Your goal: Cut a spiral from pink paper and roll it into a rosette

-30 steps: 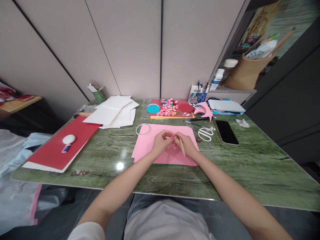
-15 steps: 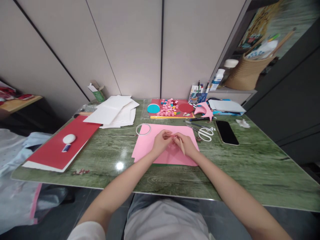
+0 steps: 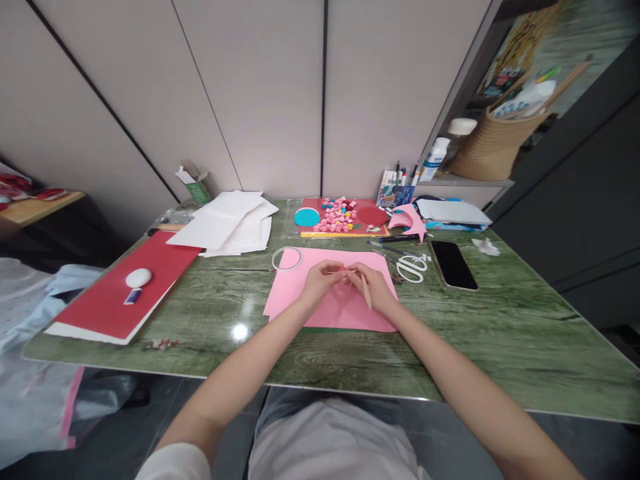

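Observation:
Both hands meet fingertip to fingertip over pink paper sheets [image 3: 300, 293]. My left hand [image 3: 319, 281] is closed in a pinch on a small pink piece [image 3: 344, 269], mostly covered by the fingers. From the other side, my right hand [image 3: 376, 288] pinches the same piece. A pale, pointed stick [image 3: 367, 295] is tucked in the right hand, its tip toward me. On the upper left of the sheets rests a thin white ring [image 3: 287, 268]. White-handled scissors [image 3: 412, 269] lie right of the hands.
Behind the sheets are many small pink pieces [image 3: 337, 219], a blue disc [image 3: 307, 217] and a red disc [image 3: 372, 215]. White sheets [image 3: 220, 220] and red paper [image 3: 110, 293] lie left. A black phone [image 3: 454, 265] lies right, near a pink offcut [image 3: 413, 217].
My fingers have shifted slightly around the small pink piece, and the pale stick in my right hand has tilted a little. Everything else stays where it was.

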`<state>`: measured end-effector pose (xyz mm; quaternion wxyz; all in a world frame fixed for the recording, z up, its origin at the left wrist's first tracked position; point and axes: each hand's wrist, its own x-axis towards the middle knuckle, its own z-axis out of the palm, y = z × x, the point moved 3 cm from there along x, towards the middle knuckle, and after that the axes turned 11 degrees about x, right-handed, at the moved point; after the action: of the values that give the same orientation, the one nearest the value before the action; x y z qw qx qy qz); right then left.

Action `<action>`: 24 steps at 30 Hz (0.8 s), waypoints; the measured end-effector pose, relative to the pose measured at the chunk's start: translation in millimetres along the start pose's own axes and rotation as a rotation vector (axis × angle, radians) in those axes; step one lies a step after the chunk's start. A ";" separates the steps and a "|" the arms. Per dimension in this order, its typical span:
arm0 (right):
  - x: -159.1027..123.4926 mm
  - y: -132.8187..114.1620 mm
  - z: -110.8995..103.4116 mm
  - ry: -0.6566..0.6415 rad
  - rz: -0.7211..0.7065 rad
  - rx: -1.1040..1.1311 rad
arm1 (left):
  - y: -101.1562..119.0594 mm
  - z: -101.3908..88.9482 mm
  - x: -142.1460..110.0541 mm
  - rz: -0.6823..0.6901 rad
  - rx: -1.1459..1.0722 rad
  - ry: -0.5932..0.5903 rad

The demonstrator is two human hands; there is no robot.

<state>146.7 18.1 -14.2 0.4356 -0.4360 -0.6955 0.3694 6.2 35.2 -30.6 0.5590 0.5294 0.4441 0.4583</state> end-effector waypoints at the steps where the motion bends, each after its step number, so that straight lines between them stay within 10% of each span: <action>1: 0.0 0.0 0.0 -0.002 -0.004 0.005 | 0.2 -0.4 -0.2 0.000 0.012 0.007; 24: -0.9 -3.1 0.0 0.018 -0.009 0.016 | 4.6 -2.0 1.8 0.064 0.067 -0.015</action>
<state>146.1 16.2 -11.7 0.4471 -0.4328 -0.6903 0.3691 4.4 37.4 -26.1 0.5291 0.5652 0.4380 0.4569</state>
